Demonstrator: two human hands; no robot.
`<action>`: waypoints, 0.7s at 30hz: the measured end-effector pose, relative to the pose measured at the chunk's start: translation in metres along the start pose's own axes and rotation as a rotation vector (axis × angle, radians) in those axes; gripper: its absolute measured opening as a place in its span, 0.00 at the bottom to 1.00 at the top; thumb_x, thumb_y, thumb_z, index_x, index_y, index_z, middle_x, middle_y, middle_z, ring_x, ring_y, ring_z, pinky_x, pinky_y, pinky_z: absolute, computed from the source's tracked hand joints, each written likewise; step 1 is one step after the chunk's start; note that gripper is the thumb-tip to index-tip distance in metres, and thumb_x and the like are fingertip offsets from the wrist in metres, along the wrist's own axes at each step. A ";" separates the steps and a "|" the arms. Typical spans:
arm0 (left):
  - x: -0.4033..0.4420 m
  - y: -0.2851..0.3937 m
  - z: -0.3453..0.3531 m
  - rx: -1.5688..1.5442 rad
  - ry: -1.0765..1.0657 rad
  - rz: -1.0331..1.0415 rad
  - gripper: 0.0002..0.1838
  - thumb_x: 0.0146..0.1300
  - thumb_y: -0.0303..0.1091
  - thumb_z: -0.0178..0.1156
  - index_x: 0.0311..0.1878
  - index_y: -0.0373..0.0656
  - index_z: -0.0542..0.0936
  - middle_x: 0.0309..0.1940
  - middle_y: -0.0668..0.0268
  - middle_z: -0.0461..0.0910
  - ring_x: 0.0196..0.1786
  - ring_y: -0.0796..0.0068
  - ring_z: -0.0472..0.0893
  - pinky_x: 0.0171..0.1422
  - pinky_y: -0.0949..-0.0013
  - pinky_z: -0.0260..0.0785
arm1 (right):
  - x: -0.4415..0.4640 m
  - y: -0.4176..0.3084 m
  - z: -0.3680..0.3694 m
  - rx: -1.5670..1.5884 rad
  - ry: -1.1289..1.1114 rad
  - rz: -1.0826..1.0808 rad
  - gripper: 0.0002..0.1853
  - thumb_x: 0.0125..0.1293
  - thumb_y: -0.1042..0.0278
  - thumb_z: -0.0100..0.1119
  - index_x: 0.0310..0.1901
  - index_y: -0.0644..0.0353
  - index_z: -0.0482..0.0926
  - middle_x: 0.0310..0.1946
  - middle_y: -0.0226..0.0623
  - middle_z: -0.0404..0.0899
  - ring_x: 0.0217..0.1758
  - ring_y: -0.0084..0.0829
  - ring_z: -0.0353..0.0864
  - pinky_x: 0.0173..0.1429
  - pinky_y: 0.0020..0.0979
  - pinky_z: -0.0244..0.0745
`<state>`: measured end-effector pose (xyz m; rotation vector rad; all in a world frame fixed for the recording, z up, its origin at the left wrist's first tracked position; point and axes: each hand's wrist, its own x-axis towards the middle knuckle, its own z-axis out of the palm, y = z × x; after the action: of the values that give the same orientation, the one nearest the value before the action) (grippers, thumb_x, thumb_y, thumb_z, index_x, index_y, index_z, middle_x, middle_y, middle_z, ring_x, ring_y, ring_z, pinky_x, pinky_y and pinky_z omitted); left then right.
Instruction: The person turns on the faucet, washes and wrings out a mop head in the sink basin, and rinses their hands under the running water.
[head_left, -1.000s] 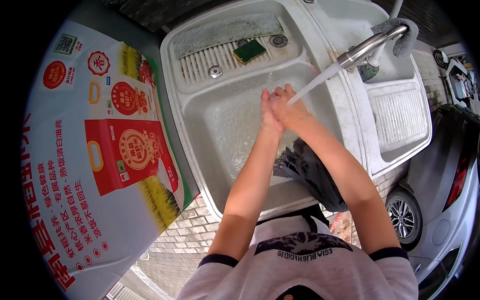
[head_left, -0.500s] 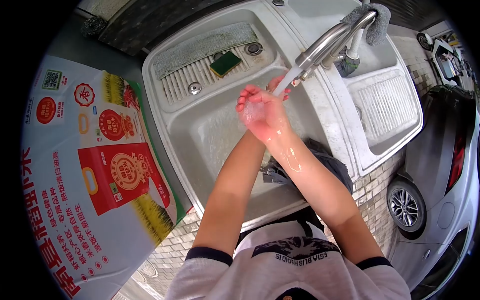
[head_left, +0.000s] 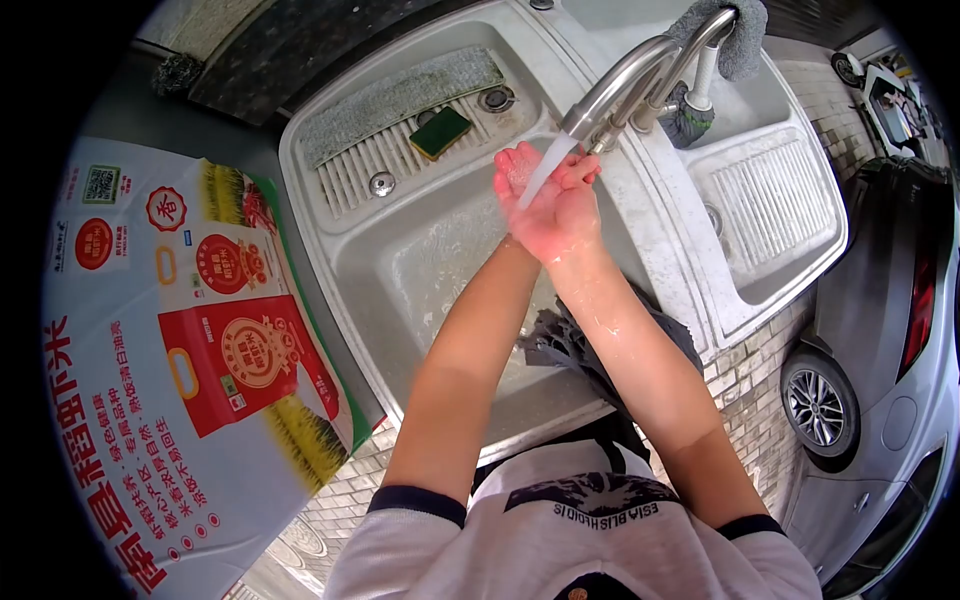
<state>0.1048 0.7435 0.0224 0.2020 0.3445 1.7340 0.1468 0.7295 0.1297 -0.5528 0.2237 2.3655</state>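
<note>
Both my hands are held together, palms up and cupped, above the sink basin [head_left: 400,240]. My right hand [head_left: 566,212] is open, its wet palm under a stream of running water [head_left: 545,175]. Against it on the left is my left hand [head_left: 512,188], open and partly covered by the right hand and the water. Neither hand holds an object. Just above them hangs the spout of the metal faucet [head_left: 605,95]. A dark grey cloth [head_left: 570,350] lies in the basin and over its near rim, below my right forearm.
On the ribbed ledge behind the basin lie a green and yellow sponge [head_left: 440,132] and a grey cloth [head_left: 410,100]. A second basin with a washboard [head_left: 770,205] is to the right, with a mop [head_left: 690,120]. A printed rice banner [head_left: 130,300] stands left; a car [head_left: 880,380] is parked right.
My cupped hands have shifted slightly right and opened wider. The stream now lands in the palm, where before it fell near the fingers behind. The camera view has shifted a little.
</note>
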 end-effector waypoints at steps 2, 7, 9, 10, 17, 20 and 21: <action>-0.001 -0.001 0.005 -0.041 0.053 0.037 0.19 0.60 0.42 0.57 0.47 0.36 0.71 0.36 0.65 0.75 0.38 0.78 0.73 0.43 0.75 0.67 | -0.013 -0.003 0.019 -0.030 0.077 -0.037 0.18 0.67 0.61 0.37 0.47 0.67 0.69 0.45 0.41 0.73 0.49 0.40 0.73 0.55 0.39 0.65; 0.024 0.001 -0.008 0.458 0.216 -0.178 0.16 0.57 0.42 0.61 0.37 0.37 0.75 0.28 0.69 0.76 0.30 0.81 0.73 0.34 0.76 0.66 | -0.017 -0.009 0.027 -0.098 0.142 -0.036 0.18 0.67 0.61 0.38 0.47 0.67 0.69 0.44 0.43 0.73 0.49 0.41 0.73 0.54 0.39 0.67; 0.035 -0.001 -0.009 0.737 0.243 -0.239 0.15 0.56 0.42 0.63 0.33 0.38 0.77 0.24 0.70 0.76 0.26 0.82 0.72 0.30 0.76 0.65 | -0.014 -0.008 0.018 -0.120 0.140 0.023 0.17 0.67 0.63 0.38 0.48 0.68 0.69 0.44 0.44 0.73 0.48 0.40 0.73 0.52 0.38 0.69; 0.036 -0.001 -0.004 0.848 0.252 -0.237 0.15 0.56 0.43 0.64 0.31 0.38 0.78 0.23 0.71 0.76 0.25 0.83 0.72 0.29 0.76 0.65 | -0.018 -0.005 0.022 -0.107 0.167 0.019 0.16 0.67 0.65 0.38 0.48 0.68 0.69 0.43 0.44 0.73 0.47 0.40 0.73 0.52 0.38 0.70; 0.032 -0.003 0.027 1.930 0.241 0.198 0.09 0.52 0.34 0.62 0.29 0.37 0.77 0.19 0.57 0.77 0.26 0.60 0.78 0.30 0.59 0.67 | -0.022 0.005 0.012 -0.172 0.088 0.061 0.15 0.63 0.74 0.43 0.50 0.70 0.69 0.43 0.44 0.73 0.45 0.38 0.73 0.51 0.34 0.72; 0.027 -0.011 0.034 2.076 0.314 0.328 0.07 0.53 0.32 0.59 0.29 0.38 0.77 0.21 0.52 0.76 0.28 0.49 0.77 0.32 0.54 0.67 | -0.027 0.001 0.008 -0.202 0.035 0.108 0.17 0.59 0.77 0.47 0.51 0.71 0.68 0.42 0.45 0.73 0.44 0.38 0.74 0.51 0.32 0.72; 0.026 -0.011 0.036 2.100 0.293 0.331 0.07 0.54 0.32 0.58 0.29 0.38 0.77 0.22 0.52 0.77 0.29 0.50 0.77 0.33 0.54 0.67 | -0.027 0.000 0.007 -0.206 0.024 0.140 0.18 0.58 0.78 0.47 0.51 0.71 0.68 0.41 0.45 0.74 0.43 0.37 0.74 0.50 0.32 0.73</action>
<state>0.1214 0.7750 0.0514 1.5129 2.3190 0.9674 0.1629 0.7156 0.1480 -0.6824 0.0288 2.5358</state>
